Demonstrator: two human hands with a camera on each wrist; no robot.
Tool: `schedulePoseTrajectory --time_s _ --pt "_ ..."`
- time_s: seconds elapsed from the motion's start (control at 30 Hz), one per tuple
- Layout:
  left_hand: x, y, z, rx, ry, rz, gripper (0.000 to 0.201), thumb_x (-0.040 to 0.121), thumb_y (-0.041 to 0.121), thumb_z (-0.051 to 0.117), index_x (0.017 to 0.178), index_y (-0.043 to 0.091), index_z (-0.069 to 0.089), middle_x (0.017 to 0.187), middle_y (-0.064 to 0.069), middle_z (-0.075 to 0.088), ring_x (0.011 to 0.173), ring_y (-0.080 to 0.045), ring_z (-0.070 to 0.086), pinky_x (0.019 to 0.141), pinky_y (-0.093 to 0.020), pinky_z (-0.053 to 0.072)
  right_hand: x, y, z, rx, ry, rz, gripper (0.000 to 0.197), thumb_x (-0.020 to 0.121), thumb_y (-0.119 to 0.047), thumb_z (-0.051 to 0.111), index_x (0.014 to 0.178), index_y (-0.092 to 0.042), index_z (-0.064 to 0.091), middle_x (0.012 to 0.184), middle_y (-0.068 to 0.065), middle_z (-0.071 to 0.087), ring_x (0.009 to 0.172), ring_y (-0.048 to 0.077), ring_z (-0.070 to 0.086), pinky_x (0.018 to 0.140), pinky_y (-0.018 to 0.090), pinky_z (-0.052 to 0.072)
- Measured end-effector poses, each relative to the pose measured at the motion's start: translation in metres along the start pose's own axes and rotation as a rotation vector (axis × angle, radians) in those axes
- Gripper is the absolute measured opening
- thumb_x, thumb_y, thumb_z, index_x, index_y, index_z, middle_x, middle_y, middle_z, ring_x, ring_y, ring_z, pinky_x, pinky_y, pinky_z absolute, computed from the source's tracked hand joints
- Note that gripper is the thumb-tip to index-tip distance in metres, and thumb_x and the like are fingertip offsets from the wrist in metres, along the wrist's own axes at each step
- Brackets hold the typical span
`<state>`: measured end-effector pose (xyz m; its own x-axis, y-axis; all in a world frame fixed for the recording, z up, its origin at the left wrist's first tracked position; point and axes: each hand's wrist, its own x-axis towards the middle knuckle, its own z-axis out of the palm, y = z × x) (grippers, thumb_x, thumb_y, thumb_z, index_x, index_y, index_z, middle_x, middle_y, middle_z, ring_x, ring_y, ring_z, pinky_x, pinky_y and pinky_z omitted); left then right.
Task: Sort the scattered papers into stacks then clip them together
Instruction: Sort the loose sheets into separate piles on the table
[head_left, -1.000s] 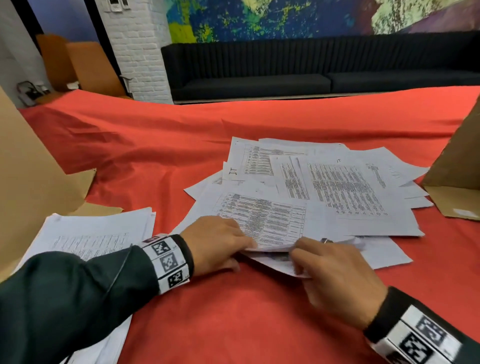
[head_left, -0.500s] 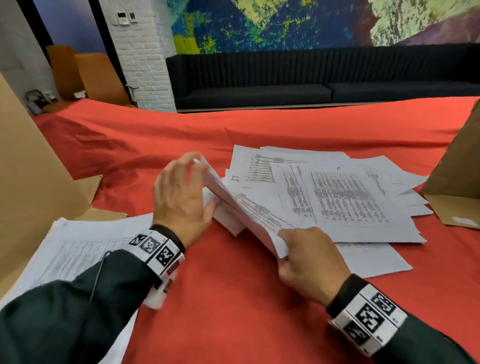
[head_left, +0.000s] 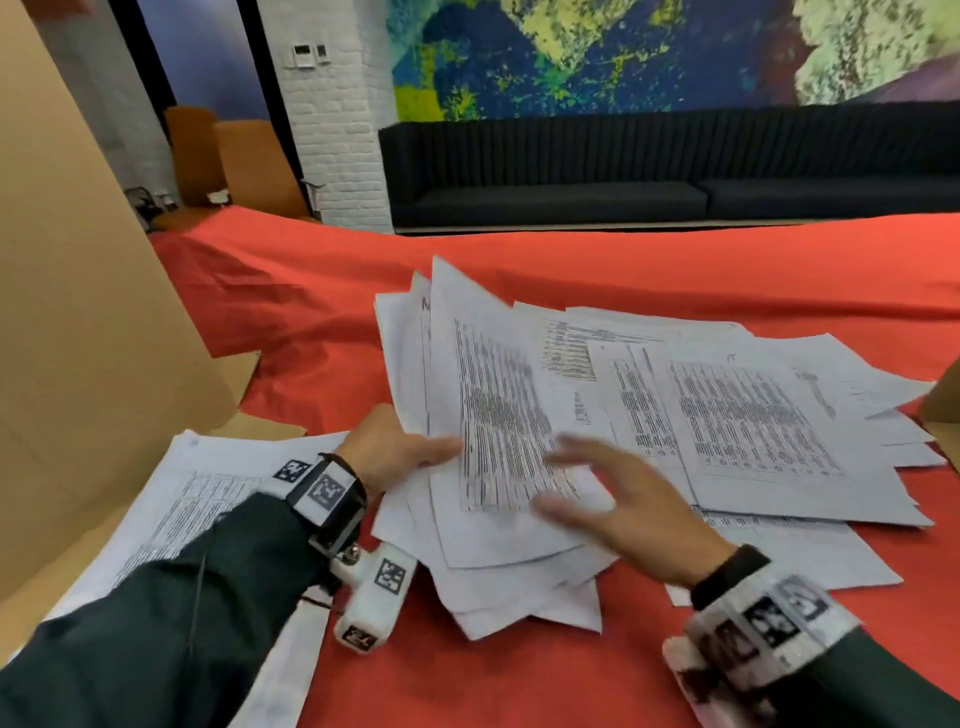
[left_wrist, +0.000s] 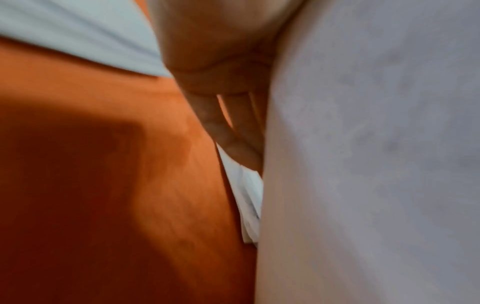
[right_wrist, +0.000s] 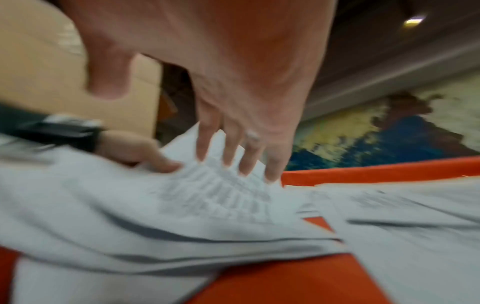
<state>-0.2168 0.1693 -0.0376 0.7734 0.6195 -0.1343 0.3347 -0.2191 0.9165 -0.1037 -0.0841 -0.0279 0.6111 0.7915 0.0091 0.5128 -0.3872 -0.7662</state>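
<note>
Early on: left hand (head_left: 400, 457) grips lifted sheaf (head_left: 498, 441), right hand (head_left: 618, 504) spread open above it, one stack (head_left: 208, 493) made, scattered papers (head_left: 753, 415) unsorted, nothing clipped

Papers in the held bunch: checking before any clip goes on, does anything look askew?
Yes. The bunch the left hand holds is fanned, corners jutting unevenly at its near end, above the red cloth. The right hand hovers open.

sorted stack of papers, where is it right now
In the head view the sorted stack lies at lower left on the red cloth, partly under the left sleeve, beside the cardboard.
</note>
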Motion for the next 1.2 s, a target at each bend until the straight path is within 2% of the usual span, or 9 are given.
schedulePoseTrajectory --time_s 0.07,0.13,0.23,0.37,0.57,0.7,0.9,1.07,1.2 --pt "-0.013 0.006 -0.013 -0.075 0.047 0.151 0.059 0.057 0.033 0.093 0.11 0.01 0.077 0.101 -0.001 0.082 0.095 -0.02 0.078 0.093 -0.047 0.061 0.016 0.017 -0.023 0.13 0.283 0.128 0.08 0.077 -0.069 0.071 0.14 -0.023 0.056 0.15 -0.007 0.051 0.137 0.013 0.048 0.114 0.041 0.038" --pt "-0.024 0.014 -0.021 -0.103 0.088 0.26 0.06 0.059 0.031 0.095 0.112 0.01 0.076 0.104 0.0 0.081 0.099 -0.018 0.078 0.094 -0.044 0.061 0.03 0.025 -0.035 0.294 0.31 0.193 0.083 0.079 -0.057 0.078 0.144 -0.014 0.051 0.149 0.002 0.054 0.135 0.019 0.052 0.115 0.048 0.039" --pt "-0.029 0.026 -0.025 -0.126 0.068 0.362 0.053 0.062 0.022 0.099 0.109 0.011 0.078 0.108 -0.002 0.081 0.105 -0.019 0.076 0.099 -0.047 0.058 0.045 0.016 -0.037 0.563 0.249 0.002 0.065 0.071 -0.041 0.085 0.125 -0.008 0.067 0.12 0.005 0.075 0.115 0.022 0.07 0.109 0.052 0.048" --pt "-0.026 0.048 -0.019 0.161 0.134 0.505 0.037 0.065 0.041 0.097 0.093 0.024 0.079 0.101 0.007 0.081 0.1 -0.006 0.075 0.096 -0.033 0.058 0.056 -0.017 -0.038 0.531 0.45 -0.224 0.038 0.079 -0.018 0.076 0.116 -0.013 0.069 0.104 0.002 0.078 0.102 0.024 0.073 0.094 0.042 0.056" --pt "-0.022 0.089 -0.024 -0.146 0.299 0.637 0.04 0.067 0.027 0.095 0.102 0.027 0.077 0.107 0.007 0.08 0.102 -0.007 0.075 0.097 -0.035 0.059 0.054 -0.057 -0.055 0.505 0.571 -0.496 0.046 0.089 0.001 0.063 0.132 -0.01 0.052 0.122 0.01 0.069 0.112 0.023 0.068 0.101 0.041 0.054" --pt "-0.023 0.091 -0.017 -0.341 0.259 0.7 0.036 0.077 0.0 0.088 0.1 0.023 0.073 0.095 0.013 0.079 0.095 -0.004 0.075 0.091 -0.024 0.056 0.055 -0.06 -0.056 0.583 0.543 -0.435 0.055 0.087 -0.001 0.068 0.136 -0.001 0.043 0.125 0.015 0.068 0.111 0.024 0.069 0.102 0.05 0.054" --pt "-0.025 0.092 -0.004 -0.101 0.372 0.665 0.03 0.076 0.033 0.089 0.102 0.024 0.079 0.095 0.014 0.08 0.091 0.0 0.075 0.085 -0.022 0.059 0.049 -0.081 -0.058 0.642 0.521 -0.45 0.049 0.073 0.01 0.062 0.113 -0.016 0.051 0.112 0.013 0.067 0.104 0.026 0.069 0.095 0.051 0.057" --pt "-0.021 0.09 -0.011 -0.454 0.286 0.629 0.035 0.078 0.013 0.09 0.108 0.007 0.075 0.102 -0.004 0.081 0.094 -0.017 0.078 0.082 -0.03 0.061 0.047 -0.077 -0.06 0.668 0.554 -0.389 0.044 0.073 -0.002 0.071 0.112 -0.013 0.054 0.108 0.006 0.073 0.1 0.024 0.072 0.089 0.046 0.059" --pt "-0.022 0.075 0.002 -0.418 0.255 0.554 0.028 0.077 0.019 0.09 0.102 0.011 0.078 0.096 0.002 0.081 0.09 -0.011 0.077 0.082 -0.025 0.059 0.044 -0.067 -0.041 0.625 0.538 -0.305 0.034 0.074 -0.009 0.07 0.108 -0.015 0.069 0.107 0.01 0.077 0.101 0.031 0.073 0.097 0.059 0.055"
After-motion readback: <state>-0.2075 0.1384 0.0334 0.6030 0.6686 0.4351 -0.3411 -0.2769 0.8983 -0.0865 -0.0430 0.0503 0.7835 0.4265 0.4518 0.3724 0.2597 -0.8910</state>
